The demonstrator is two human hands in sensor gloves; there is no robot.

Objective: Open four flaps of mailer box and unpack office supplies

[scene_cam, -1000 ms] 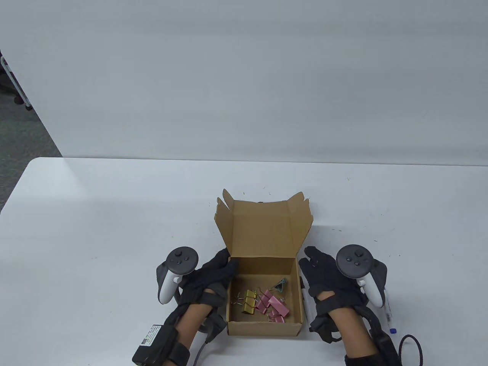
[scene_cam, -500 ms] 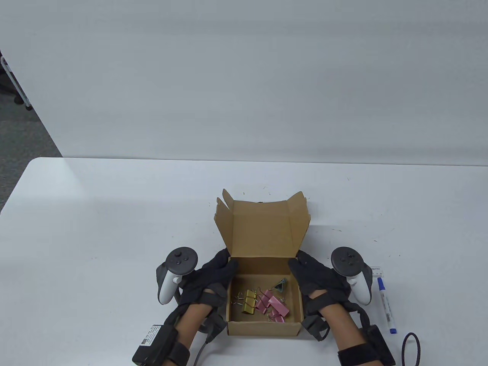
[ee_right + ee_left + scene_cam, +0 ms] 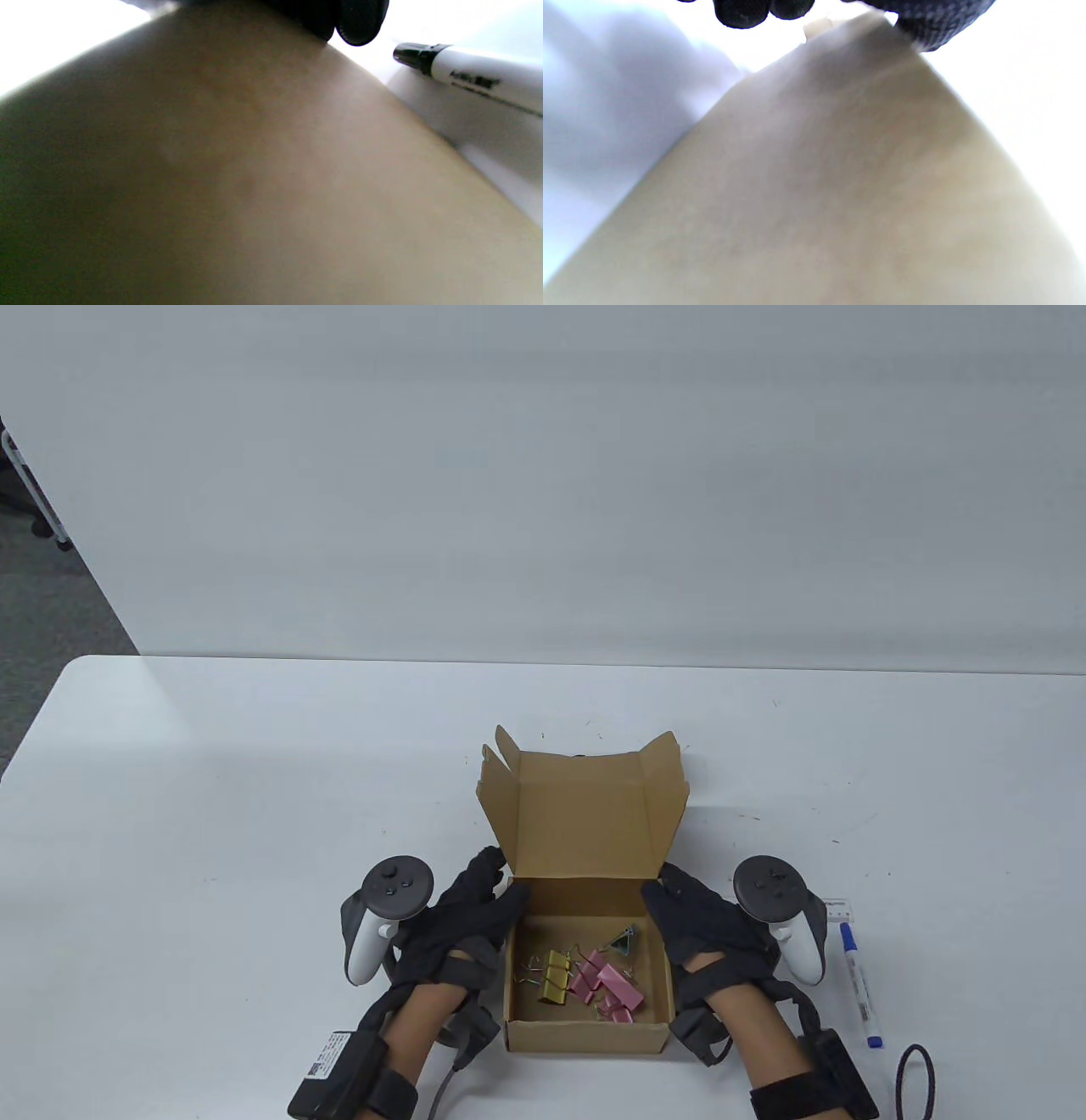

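The brown mailer box (image 3: pixel 585 1037) sits at the table's near edge with its lid (image 3: pixel 585 823) standing up at the back. Inside lie yellow binder clips (image 3: pixel 553 976), pink binder clips (image 3: pixel 607 988) and a grey clip (image 3: pixel 625 939). My left hand (image 3: pixel 496 891) grips the box's left wall, thumb over the rim and fingers outside. My right hand (image 3: pixel 666 895) grips the right wall the same way. In the wrist views cardboard (image 3: pixel 840 190) fills the frame, with dark fingertips (image 3: pixel 742 10) at the top edge; the right fingertips (image 3: pixel 360 21) curl over the cardboard (image 3: pixel 254 169).
A blue-capped white marker (image 3: pixel 859 984) lies right of my right hand, with a small white label (image 3: pixel 838 908) behind it and a black cord loop (image 3: pixel 916 1082) in front. A second white marker with a black end (image 3: pixel 466 76) lies beside the box's right wall.
My right hand moved left from the table onto the box's right wall, uncovering the blue-capped marker. My left hand's fingers shifted slightly up along the left wall.
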